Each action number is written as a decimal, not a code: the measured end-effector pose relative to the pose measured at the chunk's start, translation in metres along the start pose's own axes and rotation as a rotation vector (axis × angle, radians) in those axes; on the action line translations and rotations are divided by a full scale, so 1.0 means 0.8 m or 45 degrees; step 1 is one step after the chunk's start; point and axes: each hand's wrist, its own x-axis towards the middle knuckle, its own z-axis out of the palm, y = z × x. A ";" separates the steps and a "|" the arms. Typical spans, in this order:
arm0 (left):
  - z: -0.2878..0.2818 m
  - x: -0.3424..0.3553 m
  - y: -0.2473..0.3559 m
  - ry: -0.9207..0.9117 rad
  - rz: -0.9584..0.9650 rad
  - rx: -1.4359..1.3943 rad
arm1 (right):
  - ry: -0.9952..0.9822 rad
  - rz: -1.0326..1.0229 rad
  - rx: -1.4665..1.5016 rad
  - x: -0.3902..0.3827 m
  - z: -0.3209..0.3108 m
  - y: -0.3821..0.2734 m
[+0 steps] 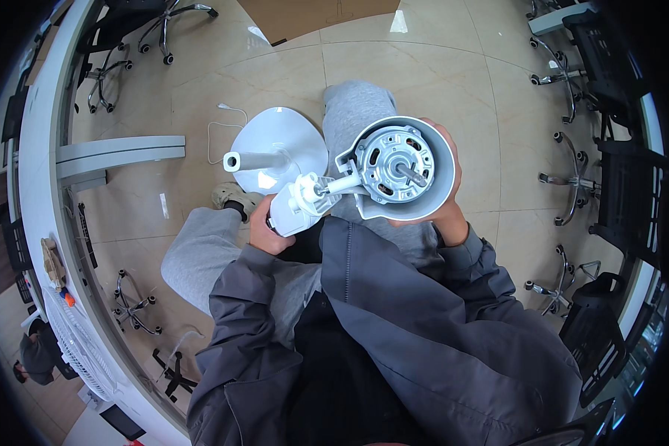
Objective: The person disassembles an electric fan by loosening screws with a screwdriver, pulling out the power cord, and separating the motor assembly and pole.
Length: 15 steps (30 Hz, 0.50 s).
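A fan motor [383,171] with a metal shaft sits inside a white round housing [444,167]. My right hand [451,215] is wrapped around the housing's right side, and its fingers show along the rim. A white neck piece [298,212] joins the housing's left side through a short arm. Around the lower left of that neck piece, my left hand [266,232] is closed. Beyond it on the floor stands a white fan base [304,134] with a round plate and a hollow post [256,161], apart from both hands.
A white cord [210,141] lies beside the base. Along the left runs a white desk [40,163], with a fan grille [81,346] on it. Chairs [572,178] line the right side. A cardboard box [319,18] lies ahead. Another person [35,357] is far left.
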 end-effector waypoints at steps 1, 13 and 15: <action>0.001 0.000 0.001 0.027 -0.010 -0.013 | 0.009 0.023 0.039 -0.002 0.002 0.001; -0.002 0.000 -0.010 0.108 0.128 0.085 | 0.006 0.010 0.144 0.000 0.001 0.002; -0.003 -0.001 -0.013 0.141 0.152 0.117 | -0.010 0.011 0.075 0.004 0.000 -0.004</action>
